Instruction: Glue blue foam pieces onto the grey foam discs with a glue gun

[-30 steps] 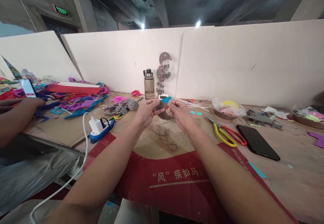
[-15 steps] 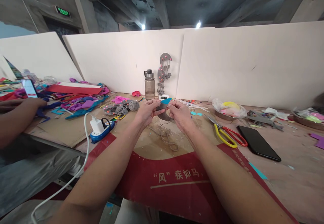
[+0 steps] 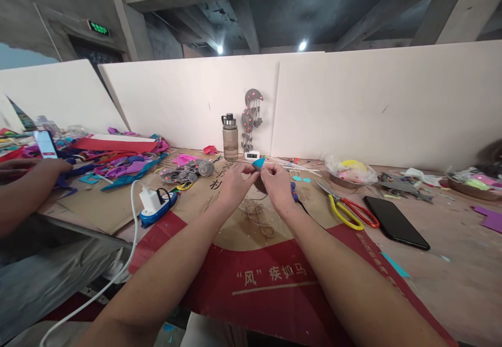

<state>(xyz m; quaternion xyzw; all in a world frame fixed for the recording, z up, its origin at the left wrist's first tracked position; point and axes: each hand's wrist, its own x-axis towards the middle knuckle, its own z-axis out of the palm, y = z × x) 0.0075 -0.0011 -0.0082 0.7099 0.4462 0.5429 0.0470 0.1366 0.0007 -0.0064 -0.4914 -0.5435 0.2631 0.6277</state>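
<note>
My left hand (image 3: 237, 183) and my right hand (image 3: 279, 185) meet over the middle of the table, fingers closed on a small felt piece. Its blue tip (image 3: 258, 163) sticks up between the fingertips. A grey felt part (image 3: 259, 183) shows below, mostly covered by the hands. Under them lies a loose tangle of grey cord (image 3: 258, 216). Beside my right wrist a blue tool with a black cord (image 3: 294, 192) is partly hidden.
Scissors (image 3: 349, 212) and a black phone (image 3: 396, 222) lie to the right. A water bottle (image 3: 230, 138) and small clock (image 3: 252, 155) stand at the back. Left are a power strip (image 3: 158, 210), felt scraps (image 3: 129, 166), and another person's hand (image 3: 50, 168) near a lit phone.
My hands have drawn closer together and turned, covering more of the grey felt. The blue tip now points up. The blue tool has come into sight beside my right wrist.
</note>
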